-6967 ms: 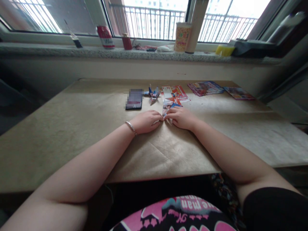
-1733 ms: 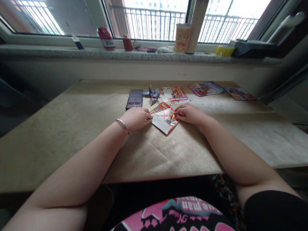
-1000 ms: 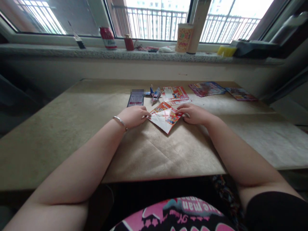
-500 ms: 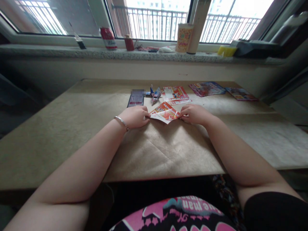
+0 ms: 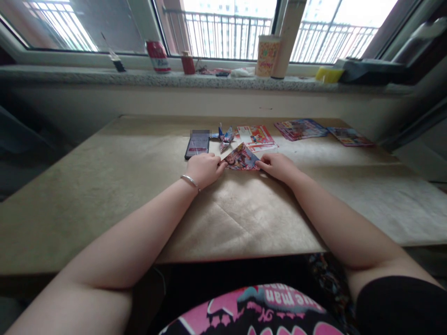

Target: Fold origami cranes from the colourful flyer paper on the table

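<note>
A printed paper sheet (image 5: 242,158), folded to a triangle with its peak away from me, shows a dark, many-coloured picture side. Its left corner is pinched by my left hand (image 5: 205,168), which wears a silver bangle at the wrist. At the opposite corner, the fingers of my right hand (image 5: 277,166) are closed on the paper. Just beyond my left hand lies a phone (image 5: 198,143) with its screen lit. Past the triangle's peak sits a folded paper crane (image 5: 225,136), and beside it are red and white printed sheets (image 5: 256,136).
More colourful printed sheets (image 5: 300,129) lie at the back right of the table (image 5: 104,186). Along the windowsill (image 5: 209,80) stand a red can (image 5: 158,56), a small red bottle (image 5: 187,63), a patterned cup (image 5: 267,56) and a yellow block (image 5: 328,74).
The paper's lower edge has folded up and away from me, so its red and white face is hidden and the dark picture shows. My left hand has moved slightly right.
</note>
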Available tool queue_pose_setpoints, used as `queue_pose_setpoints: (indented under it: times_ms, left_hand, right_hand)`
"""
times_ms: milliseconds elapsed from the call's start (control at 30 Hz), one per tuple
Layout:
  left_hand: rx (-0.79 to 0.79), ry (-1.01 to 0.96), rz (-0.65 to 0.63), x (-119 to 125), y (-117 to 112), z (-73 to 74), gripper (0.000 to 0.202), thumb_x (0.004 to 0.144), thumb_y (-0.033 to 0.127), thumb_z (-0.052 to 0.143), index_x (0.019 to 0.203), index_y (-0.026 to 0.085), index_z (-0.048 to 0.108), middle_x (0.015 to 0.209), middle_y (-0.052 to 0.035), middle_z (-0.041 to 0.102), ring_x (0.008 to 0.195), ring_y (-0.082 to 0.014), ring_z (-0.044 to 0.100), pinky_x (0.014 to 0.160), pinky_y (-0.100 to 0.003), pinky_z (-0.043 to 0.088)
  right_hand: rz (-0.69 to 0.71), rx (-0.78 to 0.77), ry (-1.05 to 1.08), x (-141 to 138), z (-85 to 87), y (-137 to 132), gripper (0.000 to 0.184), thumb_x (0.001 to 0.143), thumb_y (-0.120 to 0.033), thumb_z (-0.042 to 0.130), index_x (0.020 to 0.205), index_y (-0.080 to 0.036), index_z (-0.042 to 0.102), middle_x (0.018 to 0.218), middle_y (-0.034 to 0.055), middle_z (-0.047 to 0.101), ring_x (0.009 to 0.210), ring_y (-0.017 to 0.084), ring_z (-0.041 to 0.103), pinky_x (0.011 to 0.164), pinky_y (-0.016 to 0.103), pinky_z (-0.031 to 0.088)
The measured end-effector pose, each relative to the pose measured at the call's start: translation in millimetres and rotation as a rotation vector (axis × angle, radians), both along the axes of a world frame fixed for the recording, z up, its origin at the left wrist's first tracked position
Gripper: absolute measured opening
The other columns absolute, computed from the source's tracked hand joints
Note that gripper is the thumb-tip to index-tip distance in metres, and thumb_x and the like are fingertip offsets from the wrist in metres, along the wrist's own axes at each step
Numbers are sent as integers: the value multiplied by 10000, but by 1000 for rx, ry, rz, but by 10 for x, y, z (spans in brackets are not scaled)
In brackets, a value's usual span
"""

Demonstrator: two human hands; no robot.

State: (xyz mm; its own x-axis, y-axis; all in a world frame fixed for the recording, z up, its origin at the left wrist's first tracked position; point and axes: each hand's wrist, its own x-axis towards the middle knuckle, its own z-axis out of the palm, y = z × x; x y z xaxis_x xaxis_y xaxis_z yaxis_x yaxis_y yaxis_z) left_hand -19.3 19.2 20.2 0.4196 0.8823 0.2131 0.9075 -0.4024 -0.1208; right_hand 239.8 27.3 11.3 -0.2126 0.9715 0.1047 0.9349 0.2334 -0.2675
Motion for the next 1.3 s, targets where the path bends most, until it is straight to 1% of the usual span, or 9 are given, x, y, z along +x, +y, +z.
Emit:
queue_pose_setpoints:
  times_ms: [100,167,300,367,567,800,967,1100,1300]
  left_hand:
    - [19,-25,31,62,2,-52,490,982,438,297,992,137,683,1009,-143,684,943,-277,637,689,-343,449]
    - [14,-32,22,81,12,-77,451,980,434,319,1030,138,657,1032,-144,679,956,-279,630,711,-349,452]
    - [6,-31,34,87,29,-94,396,968,423,371,1143,155,605,1077,-134,672,977,-271,616,729,-339,446]
    - [1,-19,31,85,32,-92,401,970,428,367,1151,168,612,1074,-131,669,979,-270,613,724,-334,440]
    - [-37,40,37,94,35,-62,420,979,429,349,1105,179,662,1053,-139,663,964,-287,613,705,-348,429]
    - [-28,51,37,80,20,-71,404,991,396,336,1144,190,648,1063,-136,647,960,-282,610,689,-340,435]
    - [-9,-25,23,18,20,-81,408,983,428,346,1205,218,615,1065,-109,641,957,-256,613,687,-319,453]
    - [35,-120,50,5,10,-47,418,977,425,354,1277,226,566,1101,-110,623,951,-250,612,714,-329,472]
    - [98,-207,-122,-16,37,-71,415,894,317,514,1291,203,554,1180,-114,603,1075,-261,559,884,-369,478]
  right_hand:
    - [-97,3,-15,-72,-26,-5,443,858,-626,486,852,-221,664,859,80,713,752,214,602,570,291,335]
    - [-112,13,-33,-106,-49,-5,480,825,-674,507,899,-224,656,906,93,721,787,240,627,572,299,352]
    - [-115,76,-70,-132,-103,11,488,781,-678,570,917,-216,643,909,109,723,794,256,645,588,310,391]
    - [-116,83,-65,-125,-119,23,472,765,-665,599,896,-214,640,879,102,720,770,244,642,582,304,392]
    - [-73,-7,34,-56,-84,52,345,767,-536,666,896,-217,647,817,52,702,676,178,598,550,267,365]
    - [39,-94,122,81,-81,110,185,803,-336,658,929,-201,659,797,19,684,661,146,566,586,255,385]
    - [90,-11,161,142,-130,106,144,782,-333,658,814,-197,624,782,19,665,675,147,553,598,254,388]
    - [140,72,160,117,-121,67,113,791,-315,620,796,-205,593,775,18,653,652,144,532,585,256,371]
    - [258,193,80,30,-80,1,46,770,-243,599,750,-204,586,813,34,654,730,168,547,633,265,374]
